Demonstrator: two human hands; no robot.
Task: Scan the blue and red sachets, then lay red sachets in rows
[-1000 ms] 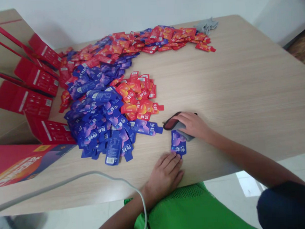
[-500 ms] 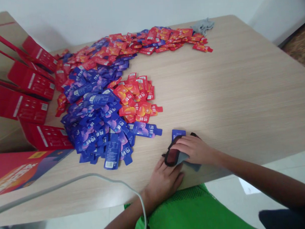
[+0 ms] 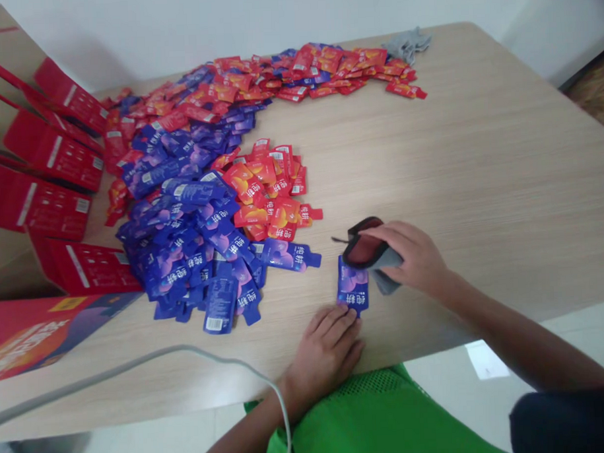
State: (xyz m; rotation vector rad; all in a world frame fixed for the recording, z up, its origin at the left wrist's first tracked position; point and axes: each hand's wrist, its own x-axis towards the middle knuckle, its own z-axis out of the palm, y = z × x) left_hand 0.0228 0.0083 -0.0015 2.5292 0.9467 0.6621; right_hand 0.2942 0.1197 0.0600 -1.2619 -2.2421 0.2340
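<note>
While the left hand (image 3: 329,348) lies flat near the lower middle of the frame, its fingers (image 3: 342,315) are spread narrow and press the near end of a blue pouch (image 3: 352,287) onto the table (image 3: 478,167). That pouch lies flat just below centre, and it looks light, thin, limp and glossy, so it would likely slide under a push; the flat edges or the narrow tab end seem the best places to pinch it. Just beyond, the right hand (image 3: 415,257) is closed around a grey cloth (image 3: 385,268) wrapped about something with a red face (image 3: 363,249), which touches the far end of the pouch. The cloth looks soft and easy to bunch. A grey cable (image 3: 138,361) curves across the lower left, well clear of both hands. Left of centre a heap of blue pouches (image 3: 194,250) sits close by, its nearest one (image 3: 288,253) just beside the held pouch, with red pouches (image 3: 268,191) behind. Red boxes (image 3: 42,163) stand at the left edge. Farther off, more red pouches (image 3: 326,70) band the upper frame, ending at a grey rag (image 3: 408,43).
</note>
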